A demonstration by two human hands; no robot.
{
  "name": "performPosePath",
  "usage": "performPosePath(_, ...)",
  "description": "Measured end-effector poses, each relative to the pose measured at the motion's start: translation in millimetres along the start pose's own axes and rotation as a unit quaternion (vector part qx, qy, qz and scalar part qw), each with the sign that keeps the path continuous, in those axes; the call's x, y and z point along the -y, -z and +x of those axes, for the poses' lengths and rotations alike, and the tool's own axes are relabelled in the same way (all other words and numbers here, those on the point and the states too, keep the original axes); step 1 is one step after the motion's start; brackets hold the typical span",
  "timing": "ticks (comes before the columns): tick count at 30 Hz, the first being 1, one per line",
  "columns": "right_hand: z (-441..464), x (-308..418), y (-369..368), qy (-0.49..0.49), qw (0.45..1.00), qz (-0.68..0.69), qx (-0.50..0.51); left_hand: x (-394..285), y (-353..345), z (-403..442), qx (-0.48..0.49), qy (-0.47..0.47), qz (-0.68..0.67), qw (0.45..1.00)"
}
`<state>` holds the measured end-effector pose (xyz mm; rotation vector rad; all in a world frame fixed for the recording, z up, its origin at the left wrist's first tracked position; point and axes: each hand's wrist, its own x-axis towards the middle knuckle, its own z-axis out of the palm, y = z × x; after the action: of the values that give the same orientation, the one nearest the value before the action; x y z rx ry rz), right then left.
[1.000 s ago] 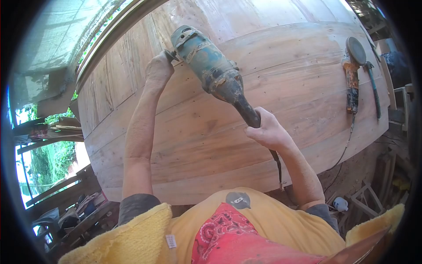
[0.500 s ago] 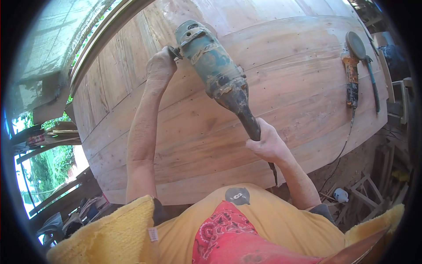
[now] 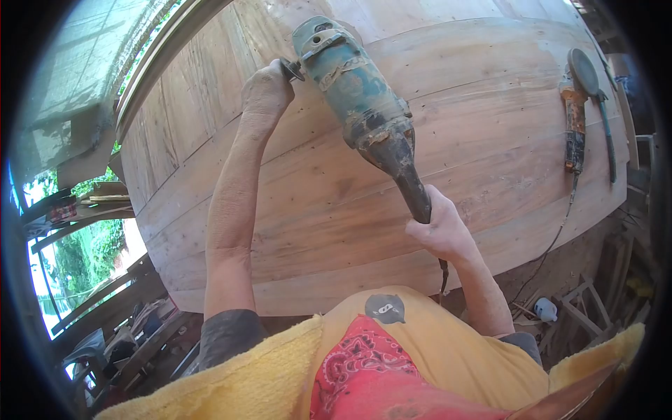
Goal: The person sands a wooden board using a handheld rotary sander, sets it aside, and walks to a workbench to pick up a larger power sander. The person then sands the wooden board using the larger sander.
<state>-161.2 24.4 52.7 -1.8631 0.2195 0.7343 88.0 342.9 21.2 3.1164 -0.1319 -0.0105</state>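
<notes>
A worn teal power sander or grinder [image 3: 355, 87], patched with tape and dust, lies over a broad planked wooden surface [image 3: 315, 231]. My left hand [image 3: 268, 91] is wrapped round its dark side handle near the head. Farther back, my right hand [image 3: 442, 225] grips the black rear handle, with the cord hanging below it. The working face of the tool is turned down and hidden, so I cannot tell whether it touches the wood.
On the right of the planks lie an orange and black angle grinder [image 3: 575, 119] with a round disc and a blue-handled tool [image 3: 606, 133]. A power cord [image 3: 560, 229] trails off the edge. Scrap wood [image 3: 584, 308] and a white container [image 3: 545, 309] are on the ground.
The teal tool and both my hands have shifted slightly to the right and farther up the view. Both grips stay the same.
</notes>
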Motion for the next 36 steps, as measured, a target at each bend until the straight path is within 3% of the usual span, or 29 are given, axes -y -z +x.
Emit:
performPosePath(8, 29, 14, -31, -0.008, 0.995, -0.039, 0.095, 56, 12, -31, 0.023, 0.069, 0.015, 0.997)
performPosePath(17, -2, -14, -7, 0.024, 0.999, 0.036, -0.015, 3, -7, -1, 0.001, -0.003, -0.038, 0.999)
performPosePath(27, 11, -3, -28, 0.029, 0.998, 0.03, 0.046, 38, 12, -29, 0.042, 0.043, 0.012, 0.998)
performPosePath(36, -2, -10, -17, 0.027, 0.998, 0.051, -0.021, 9, -8, -9, -0.018, -0.009, -0.021, 1.0)
